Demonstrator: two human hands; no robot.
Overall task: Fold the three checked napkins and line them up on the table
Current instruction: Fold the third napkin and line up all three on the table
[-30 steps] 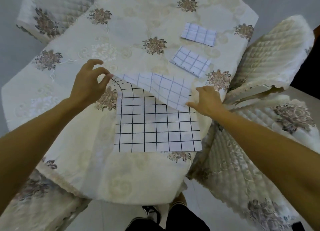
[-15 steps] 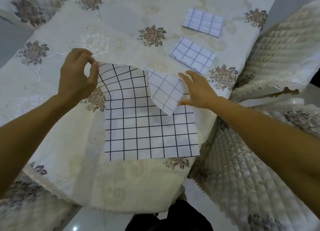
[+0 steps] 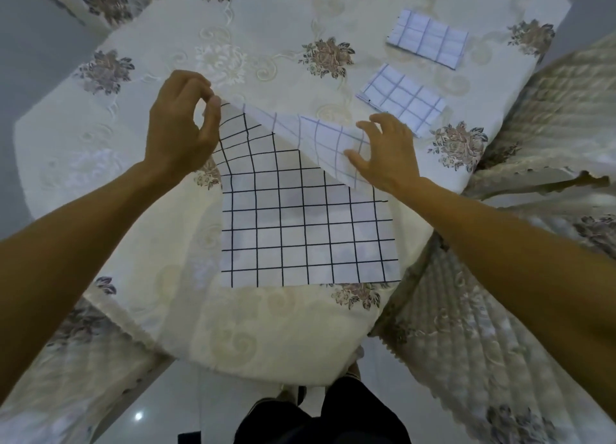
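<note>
A white napkin with a black grid [image 3: 306,230] lies spread near the table's front edge. Its far edge is lifted and turned toward me, showing the paler underside. My left hand [image 3: 181,133] pinches the far left corner between thumb and fingers. My right hand [image 3: 386,153] holds the turned-over far right part, thumb under the flap, fingers spread above. Two folded checked napkins lie at the back right: the nearer one [image 3: 401,98] just beyond my right hand, the farther one [image 3: 428,38] behind it.
The table [image 3: 266,60] wears a cream embroidered cloth with flower motifs. Quilted chair covers stand at the right [image 3: 550,116], the front right [image 3: 466,360], the front left and the far left. My legs and grey floor show below the table's edge.
The far edge of the spread napkin is lifted and folded over along its whole width, where only the right corner was turned before. Both hands have shifted slightly; the view has tilted.
</note>
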